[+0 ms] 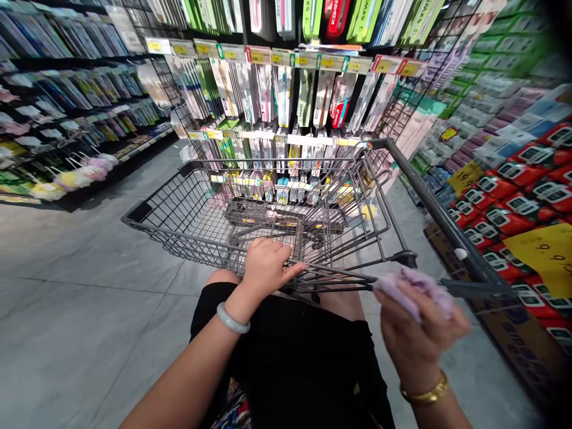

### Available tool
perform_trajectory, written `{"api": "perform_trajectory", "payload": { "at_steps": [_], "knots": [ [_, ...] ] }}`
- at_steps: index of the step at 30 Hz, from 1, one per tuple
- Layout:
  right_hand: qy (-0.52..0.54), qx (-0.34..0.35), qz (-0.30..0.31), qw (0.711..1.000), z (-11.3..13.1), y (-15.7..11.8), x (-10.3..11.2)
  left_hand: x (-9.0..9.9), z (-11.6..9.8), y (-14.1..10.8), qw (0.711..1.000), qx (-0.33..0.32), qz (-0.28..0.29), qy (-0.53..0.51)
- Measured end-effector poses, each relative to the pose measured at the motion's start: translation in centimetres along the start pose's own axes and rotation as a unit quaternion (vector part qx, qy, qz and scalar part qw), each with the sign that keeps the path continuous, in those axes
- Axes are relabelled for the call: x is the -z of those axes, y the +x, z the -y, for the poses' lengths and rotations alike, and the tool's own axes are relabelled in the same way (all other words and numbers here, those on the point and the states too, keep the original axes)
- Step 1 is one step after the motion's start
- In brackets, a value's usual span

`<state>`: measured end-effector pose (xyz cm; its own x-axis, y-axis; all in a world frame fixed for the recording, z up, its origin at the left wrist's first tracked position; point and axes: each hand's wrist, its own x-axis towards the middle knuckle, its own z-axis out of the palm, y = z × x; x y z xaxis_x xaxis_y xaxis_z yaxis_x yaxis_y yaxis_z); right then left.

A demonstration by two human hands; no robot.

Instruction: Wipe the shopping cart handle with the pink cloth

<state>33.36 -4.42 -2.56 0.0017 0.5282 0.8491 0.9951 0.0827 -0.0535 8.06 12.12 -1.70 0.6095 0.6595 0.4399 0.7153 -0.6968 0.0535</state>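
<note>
A dark grey wire shopping cart [179, 245] stands sideways in front of me, its basket holding no goods that I can see. My left hand [267, 262] is wrapped over the near top rail of the cart, thumb stretched along it; a pale bangle circles that wrist. Over at the handle end, my right hand [422, 325] is closed on a crumpled lilac cloth [413, 290]. The cloth presses against the near rail just short of the handle bar [440, 220]. A gold bracelet sits on the right wrist, and this hand is slightly blurred.
Behind the cart rises a rack of hanging toothbrush packs [277, 98] with price tags. Shelves of packaged goods [84, 89] line the left. Stacked red packs [513, 179] with yellow price signs [543, 256] stand close on the right. Grey tiled floor [89, 298] spreads at the left.
</note>
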Motion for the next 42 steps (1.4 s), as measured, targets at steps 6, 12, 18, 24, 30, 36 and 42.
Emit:
{"api": "perform_trajectory", "payload": {
  "at_steps": [6,12,18,24,30,36,42],
  "knots": [
    [-0.074,0.108,-0.031,0.991,1.0,0.0,-1.8,-0.1,-0.1,-0.1,1.000,0.005,-0.008,0.014],
    [0.003,0.100,0.082,0.992,3.5,-0.1,-2.7,0.3,-0.1,-0.2,1.000,-0.012,-0.012,0.015],
    [0.029,0.017,0.060,0.998,6.0,3.3,-3.2,-0.1,0.0,-0.4,0.999,-0.013,-0.041,0.013],
    [0.092,-0.005,0.181,0.979,7.0,3.3,-4.1,-0.1,0.1,-0.6,0.998,-0.014,-0.054,-0.004],
    [0.114,-0.064,0.229,0.965,8.4,6.0,-5.0,0.0,0.1,-0.6,0.999,-0.006,-0.040,-0.017],
    [0.079,-0.018,0.320,0.944,8.8,6.7,-3.7,2.5,1.2,-1.1,0.997,-0.030,0.032,-0.062],
    [0.040,-0.029,0.371,0.928,7.7,7.1,-2.2,2.6,4.1,-3.5,0.992,0.125,-0.004,-0.028]
  ]
}}
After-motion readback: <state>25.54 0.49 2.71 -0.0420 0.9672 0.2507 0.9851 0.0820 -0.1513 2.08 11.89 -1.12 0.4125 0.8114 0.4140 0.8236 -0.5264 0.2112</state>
